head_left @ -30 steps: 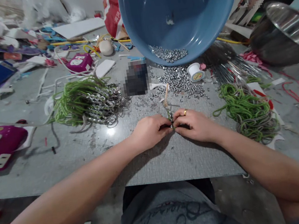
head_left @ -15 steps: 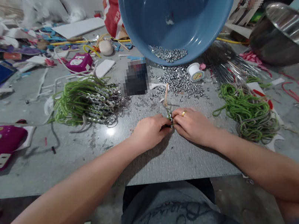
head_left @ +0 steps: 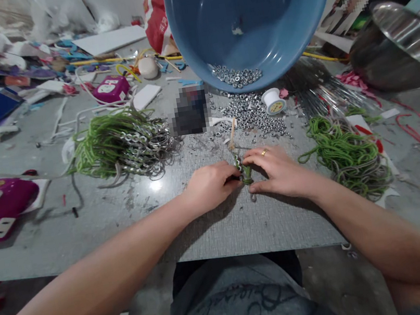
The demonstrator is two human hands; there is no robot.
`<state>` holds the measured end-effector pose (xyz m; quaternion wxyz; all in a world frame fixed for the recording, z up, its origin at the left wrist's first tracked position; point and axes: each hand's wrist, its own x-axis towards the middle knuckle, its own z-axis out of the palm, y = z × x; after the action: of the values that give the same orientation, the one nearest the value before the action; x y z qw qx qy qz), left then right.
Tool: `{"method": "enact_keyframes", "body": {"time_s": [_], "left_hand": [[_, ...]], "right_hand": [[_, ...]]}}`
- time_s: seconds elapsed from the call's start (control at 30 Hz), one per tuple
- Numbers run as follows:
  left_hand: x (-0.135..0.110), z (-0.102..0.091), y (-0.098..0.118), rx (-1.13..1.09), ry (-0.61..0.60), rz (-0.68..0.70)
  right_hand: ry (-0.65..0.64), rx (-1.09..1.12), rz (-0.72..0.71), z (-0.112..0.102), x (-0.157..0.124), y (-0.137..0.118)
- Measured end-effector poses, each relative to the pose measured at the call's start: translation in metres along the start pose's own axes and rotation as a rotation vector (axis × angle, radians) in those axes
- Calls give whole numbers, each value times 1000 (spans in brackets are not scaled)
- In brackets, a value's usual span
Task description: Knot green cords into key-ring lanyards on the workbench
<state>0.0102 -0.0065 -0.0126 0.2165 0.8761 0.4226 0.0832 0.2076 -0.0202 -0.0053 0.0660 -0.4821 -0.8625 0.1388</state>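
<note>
Near the front middle of the table, my left hand [head_left: 211, 184] pinches a short green braided cord set with silver nuts [head_left: 237, 162]. A thin stick [head_left: 232, 133] lies at the far end of this braid. Close by on the right is my right hand [head_left: 281, 172], its thumb and fingers spread apart and a gold ring on one finger. Between the two hands a loose green cord end [head_left: 248, 174] shows. Whether my right fingertips touch that cord I cannot tell. My left fingertips are partly hidden.
Loose silver nuts [head_left: 263, 120] lie below a tilted blue basin [head_left: 184, 40], beside a white spool [head_left: 274, 101]. Finished-looking cords with nuts [head_left: 125, 144] are heaped left, plain green cords [head_left: 346, 158] right. A steel bowl [head_left: 372, 59] and purple power sockets [head_left: 4, 204] flank them.
My right hand has opened its fingers and drawn slightly right, away from the braid. The green cord end now shows between the hands. My left hand stays in place on the braid.
</note>
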Motion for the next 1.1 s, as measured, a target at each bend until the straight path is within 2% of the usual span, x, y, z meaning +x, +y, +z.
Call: {"method": "enact_keyframes", "body": {"time_s": [0.2, 0.33, 0.43, 0.5, 0.57, 0.63, 0.7, 0.8, 0.87, 1.1], "left_hand": [[-1, 0, -1, -12, 9, 21], [-2, -3, -1, -116, 54, 85], [-2, -6, -2, -194, 64, 74], [-2, -8, -3, -235, 61, 53], [-1, -9, -4, -285, 62, 34], [-1, -10, -6, -330, 64, 12], [-1, -11, -7, -362, 65, -2], [-2, -12, -7, -401, 72, 3], [-2, -12, -7, -425, 68, 13], [-3, -13, -4, -488, 31, 28]], "right_hand": [[-91, -75, -11, -5, -2, 1], [-136, -78, -18, -7, -3, 1], [-143, -70, -31, -7, -4, 1], [-86, -64, -50, -7, -3, 2], [58, -38, -99, -6, -3, 1], [227, 4, -188, -5, -3, -2], [317, 14, -304, -3, -3, -10], [296, -89, -448, 6, -3, -25], [264, -185, -493, 14, -3, -33], [262, -278, -480, 26, 3, -41]]}}
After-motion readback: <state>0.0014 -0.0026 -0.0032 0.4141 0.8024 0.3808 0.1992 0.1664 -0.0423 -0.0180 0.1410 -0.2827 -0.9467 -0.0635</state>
